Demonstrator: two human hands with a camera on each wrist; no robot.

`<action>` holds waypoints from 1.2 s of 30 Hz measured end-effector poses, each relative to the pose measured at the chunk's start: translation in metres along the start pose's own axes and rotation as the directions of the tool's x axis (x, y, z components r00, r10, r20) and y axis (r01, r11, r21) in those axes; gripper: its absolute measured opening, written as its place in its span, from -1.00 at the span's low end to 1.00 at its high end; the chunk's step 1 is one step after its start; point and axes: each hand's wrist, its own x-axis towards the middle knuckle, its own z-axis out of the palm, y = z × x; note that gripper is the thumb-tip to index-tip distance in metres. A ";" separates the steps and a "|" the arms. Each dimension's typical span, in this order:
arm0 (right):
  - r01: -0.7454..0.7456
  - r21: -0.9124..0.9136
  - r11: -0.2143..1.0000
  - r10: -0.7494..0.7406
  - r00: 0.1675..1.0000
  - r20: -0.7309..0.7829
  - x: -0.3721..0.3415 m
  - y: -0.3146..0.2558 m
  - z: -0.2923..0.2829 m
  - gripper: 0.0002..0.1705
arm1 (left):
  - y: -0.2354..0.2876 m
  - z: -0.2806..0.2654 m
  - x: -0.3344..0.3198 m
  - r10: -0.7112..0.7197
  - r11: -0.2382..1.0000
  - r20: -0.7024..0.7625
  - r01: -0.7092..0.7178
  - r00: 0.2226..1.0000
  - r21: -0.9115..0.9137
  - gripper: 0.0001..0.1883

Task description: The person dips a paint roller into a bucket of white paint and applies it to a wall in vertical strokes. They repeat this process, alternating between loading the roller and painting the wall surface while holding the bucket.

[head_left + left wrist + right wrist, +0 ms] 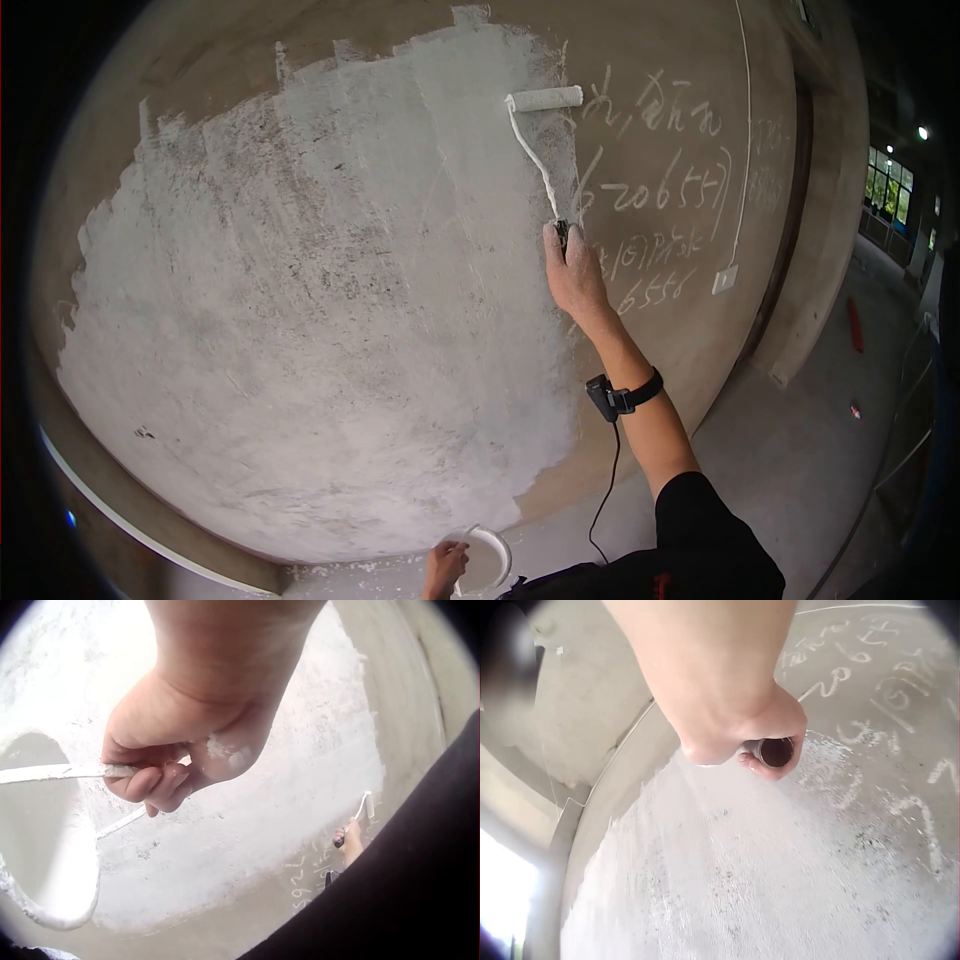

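My right hand (pixel 577 275) grips the dark handle of a paint roller, whose white sleeve (pixel 546 98) lies against the wall at the upper right edge of the white coat (pixel 440 200). In the right wrist view the fingers of that hand (pixel 742 739) curl round the handle, with its round end (pixel 777 752) showing. Low in the head view, my left hand (pixel 446 568) is at a white bucket (pixel 499 545). The left wrist view shows the left hand (pixel 180 742) with fingers curled round the thin white bail (pixel 60 772) of the bucket (pixel 71 892), which holds something pale.
Chalk writing (pixel 655 190) covers the bare brown wall right of the coat. A white socket (pixel 725 279) with a cable is farther right. The grey floor (pixel 800 440) has a red object (pixel 855 325) on it. A black cord (pixel 610 490) hangs from the right wrist camera.
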 end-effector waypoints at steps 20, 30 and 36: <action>-0.290 -0.191 0.938 0.319 0.937 0.144 -0.256 0.174 0.033 -0.58 | 0.010 0.019 -0.002 -0.012 0.996 0.024 0.010 1.000 0.084 -0.79; -0.093 -0.078 0.993 0.098 0.993 0.071 -0.128 0.091 0.013 -0.58 | 0.013 0.020 -0.003 -0.007 0.997 0.044 0.003 0.999 0.080 -0.79; 0.033 -0.034 0.999 -0.033 0.999 0.004 -0.035 0.031 0.000 -0.51 | 0.015 0.014 -0.010 0.009 0.998 0.026 -0.011 1.000 0.062 -0.80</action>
